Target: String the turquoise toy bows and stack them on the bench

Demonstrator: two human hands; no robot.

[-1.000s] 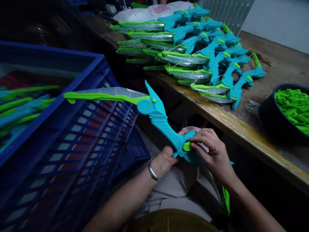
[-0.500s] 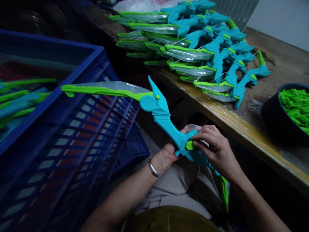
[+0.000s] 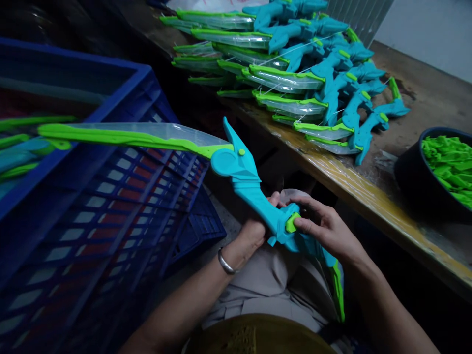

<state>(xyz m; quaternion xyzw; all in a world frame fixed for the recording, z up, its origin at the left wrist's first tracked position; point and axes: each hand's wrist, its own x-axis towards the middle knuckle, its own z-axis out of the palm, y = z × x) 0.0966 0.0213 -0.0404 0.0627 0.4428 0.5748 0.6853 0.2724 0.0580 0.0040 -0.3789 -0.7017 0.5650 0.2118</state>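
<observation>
A toy bow [image 3: 241, 174] with a cyan grip and green, clear-plastic limbs lies across my lap, its upper limb reaching left over the blue crate. My left hand [image 3: 254, 233] is wrapped round the cyan grip from below. My right hand [image 3: 324, 228] rests on the grip from the right, thumb pressed on a small green piece [image 3: 292, 222] set in the grip. The bow's lower limb runs down past my right wrist and is partly hidden.
A blue plastic crate [image 3: 121, 98] with more bows inside stands at my left. A wooden table [image 3: 368, 187] at the right carries a pile of finished bows [image 3: 295, 73] and a dark bowl [image 3: 409, 182] of small green parts [image 3: 448, 164].
The bow has shifted left, its limb tip now further over the crate. My right thumb has moved onto the green piece, fingers less curled than before.
</observation>
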